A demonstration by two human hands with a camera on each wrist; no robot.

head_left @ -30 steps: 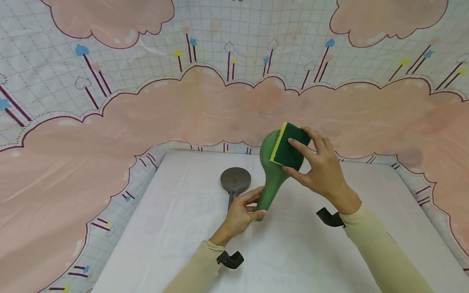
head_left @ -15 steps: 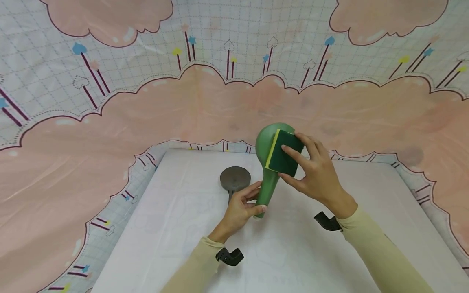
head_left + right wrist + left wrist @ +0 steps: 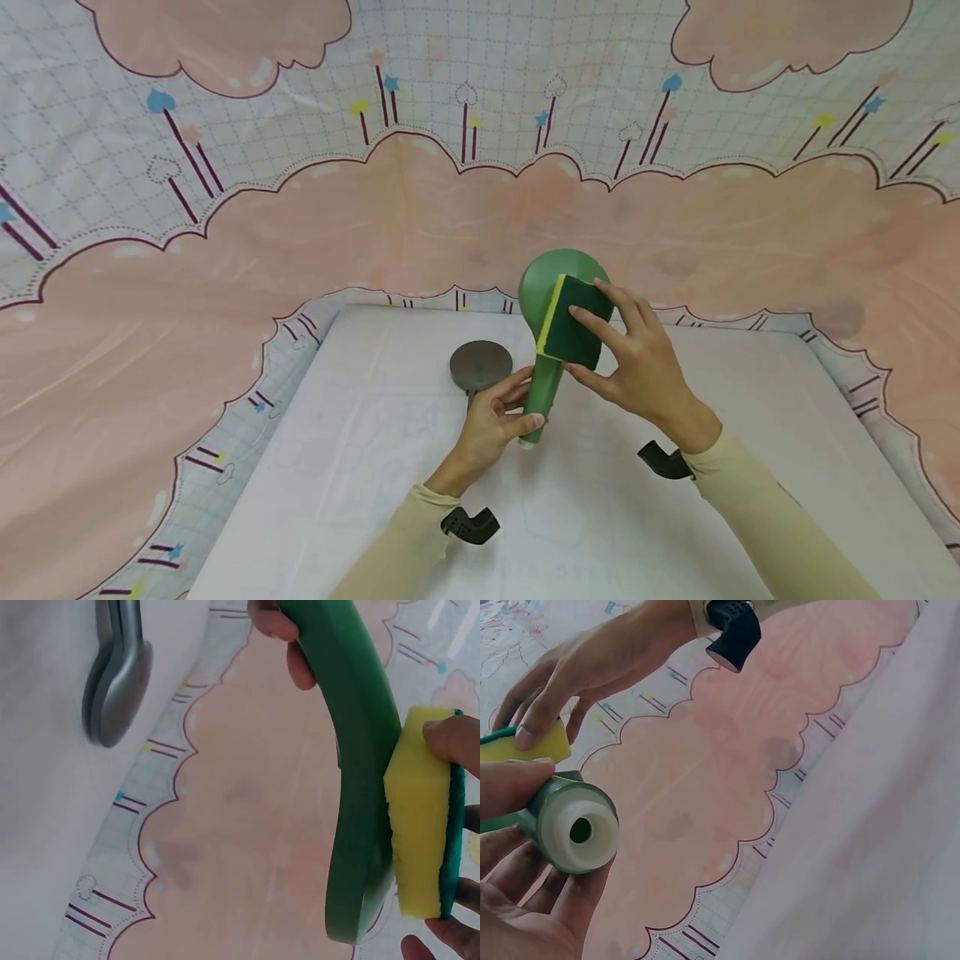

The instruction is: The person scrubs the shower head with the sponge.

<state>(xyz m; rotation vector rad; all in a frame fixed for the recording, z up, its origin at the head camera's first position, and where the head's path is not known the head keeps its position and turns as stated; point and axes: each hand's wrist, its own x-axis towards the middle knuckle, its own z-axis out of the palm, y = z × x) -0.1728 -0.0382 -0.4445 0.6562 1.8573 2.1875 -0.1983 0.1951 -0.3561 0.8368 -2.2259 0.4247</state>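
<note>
Both hands were full. Nearest, the left hand [image 3: 486, 432] gripped the green shower head [image 3: 547, 383] low on its handle, the hollow, pale end exposed, and held it up over the desk [image 3: 360, 467]. Just beyond, the right hand [image 3: 651, 362] pinched the sponge [image 3: 576, 332] between thumb and fingers, its yellow side against the green shower head, its dark side outward. Over the last second the sponge had come down from the round end toward the neck, while the green shower head had swung more upright and a little leftward. That looked like a wiping stroke in progress, with the gripped part of the handle likely still unreached. Farther off, the grey shower head [image 3: 480, 365] lay unmoved on the desk, its handle partly hidden by the left hand.
</note>
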